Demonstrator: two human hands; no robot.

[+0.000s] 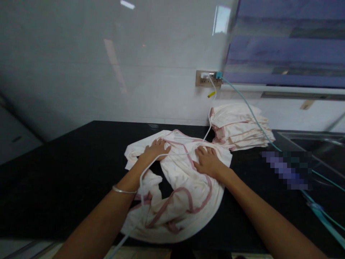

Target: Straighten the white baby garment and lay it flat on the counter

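Pressing flat, open hands, left (155,150) and right (207,162), on cream garment (185,187), bare black counter (67,169) leftward, folded stack (239,131) just beyond.

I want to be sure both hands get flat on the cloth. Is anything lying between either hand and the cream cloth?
Mostly clear: the right hand rests flat on the cream cloth. A white cable crosses the cloth by the left hand and over that wrist.

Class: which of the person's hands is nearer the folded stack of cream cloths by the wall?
Right. The right hand lies flat on the crumpled cream pink-trimmed cloth, just left of the stack; the left hand rests farther left.
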